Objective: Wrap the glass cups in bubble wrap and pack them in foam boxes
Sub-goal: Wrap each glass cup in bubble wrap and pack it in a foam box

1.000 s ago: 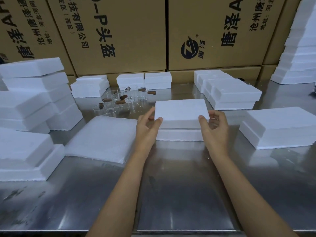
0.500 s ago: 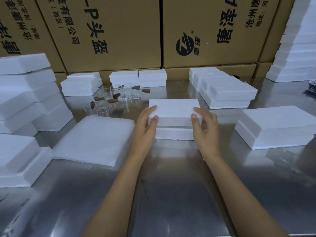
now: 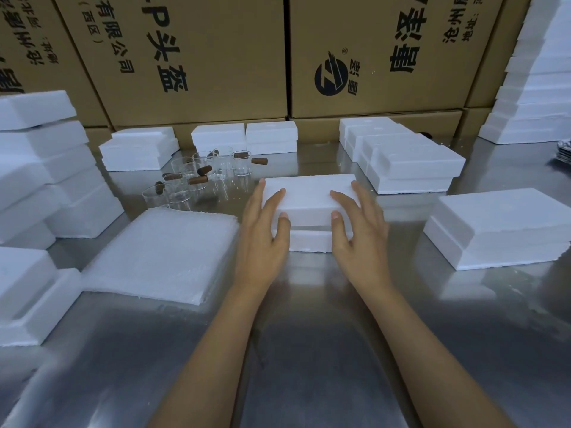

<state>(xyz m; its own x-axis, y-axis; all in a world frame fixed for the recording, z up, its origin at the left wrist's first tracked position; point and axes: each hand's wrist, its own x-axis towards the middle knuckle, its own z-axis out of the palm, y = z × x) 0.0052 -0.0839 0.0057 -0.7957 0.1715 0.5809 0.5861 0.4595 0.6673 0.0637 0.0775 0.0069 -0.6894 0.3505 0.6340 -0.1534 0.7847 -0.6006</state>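
Note:
A white foam box sits mid-table with its foam lid on top. My left hand lies on the lid's left part, fingers straight over the top and thumb against the front face. My right hand mirrors it on the lid's right part. Several small glass cups with brown wooden handles stand behind and to the left, bare and apart from my hands. A stack of bubble wrap sheets lies flat to the left of the box.
Foam box stacks stand at the left, near left, back, back right and right. Large cardboard cartons wall the back of the steel table. A tall foam pile rises at far right.
The lid, held by its side edges a second ago, has come down onto the box. Both hands moved inward and now lie over its top.

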